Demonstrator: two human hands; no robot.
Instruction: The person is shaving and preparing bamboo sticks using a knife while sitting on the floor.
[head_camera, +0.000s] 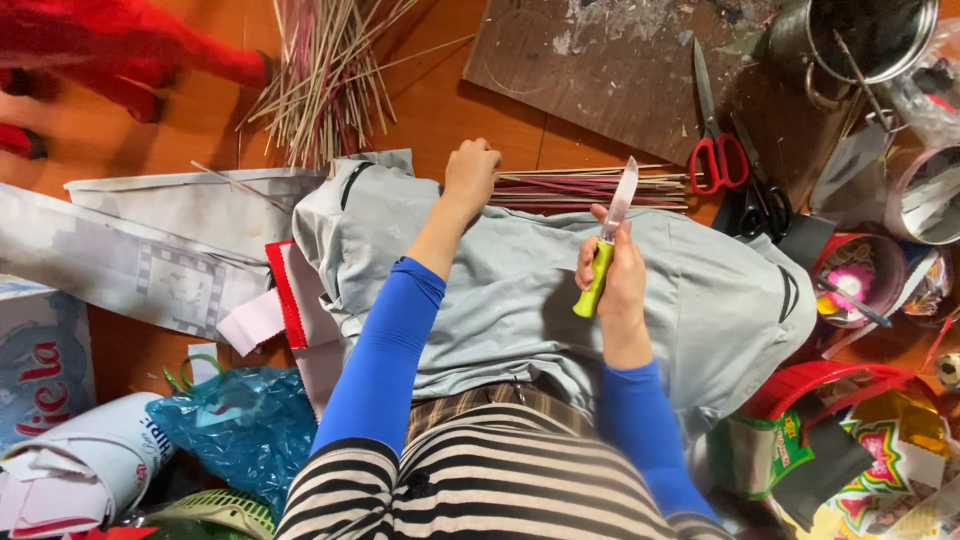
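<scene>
I am seeing the right hand (618, 270) wrapping its fingers (585, 262) around the yellow-green handle of a knife (607, 240), the blade pointing up toward twelve o'clock. The left hand (470, 175) is reaching forward at eleven o'clock from the knife, its fingers clenched at the near end of a bundle of thin sticks (590, 187); whether they are actually grasping a stick I cannot tell. That bundle is lying crosswise just beyond a grey cloth (500, 270) spread over the lap. At one o'clock from the knife, red-handled scissors (712, 130) are resting on a brown board (610, 70). At eight o'clock a blue plastic bag (245, 425) is sitting beside a rolled white package with a red-and-blue label (85, 465). At four o'clock a red-rimmed tub (810, 420) is carrying a green label. Both forearms are wearing blue sleeves, elbows drawn in.
</scene>
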